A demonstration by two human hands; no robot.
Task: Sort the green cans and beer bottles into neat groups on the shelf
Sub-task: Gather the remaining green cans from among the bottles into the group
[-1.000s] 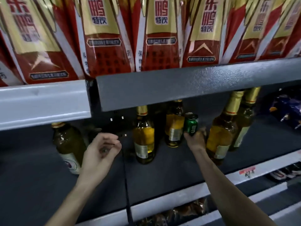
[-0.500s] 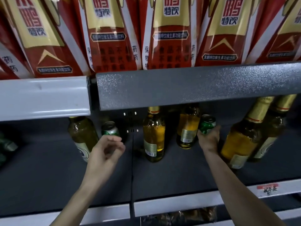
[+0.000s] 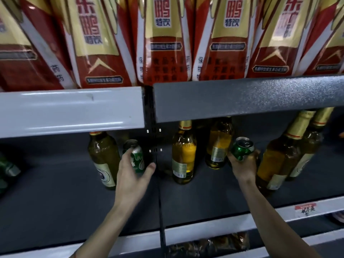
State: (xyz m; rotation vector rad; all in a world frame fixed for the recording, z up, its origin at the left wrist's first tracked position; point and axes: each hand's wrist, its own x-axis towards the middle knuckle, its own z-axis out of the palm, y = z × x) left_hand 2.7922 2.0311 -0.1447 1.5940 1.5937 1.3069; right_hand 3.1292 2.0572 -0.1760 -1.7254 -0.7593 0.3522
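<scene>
Head view: on the dark shelf (image 3: 204, 198) beneath a row of red-and-gold drink cartons (image 3: 163, 40), the right hand (image 3: 242, 165) grips a green can (image 3: 242, 148) from below, fingers curled round its lower half. The can tilts toward the camera with its top showing, and appears clear of the shelf floor, though the palm hides its base. A second ago the same can stood upright in that hand, close against the beer bottles (image 3: 218, 144); it now sits higher and leans between those two middle bottles and the gold-foiled pair (image 3: 283, 155) on the right.

The left hand (image 3: 133, 175) has closed in on a second green can (image 3: 136, 157), which stands just right of a lone bottle (image 3: 104, 159) in the left bay. Its fingers are spread around the can's front, thumb out to the right. Half a second ago the hand hovered short of it; whether skin now touches metal cannot be told from here. More green containers (image 3: 7, 170) lie at the far left edge, blurred.

Read together, both stray cans look set to leave the bottle rows, probably toward that green cluster. Sorting is at an early stage: cans and bottles are mixed across both bays.
</scene>
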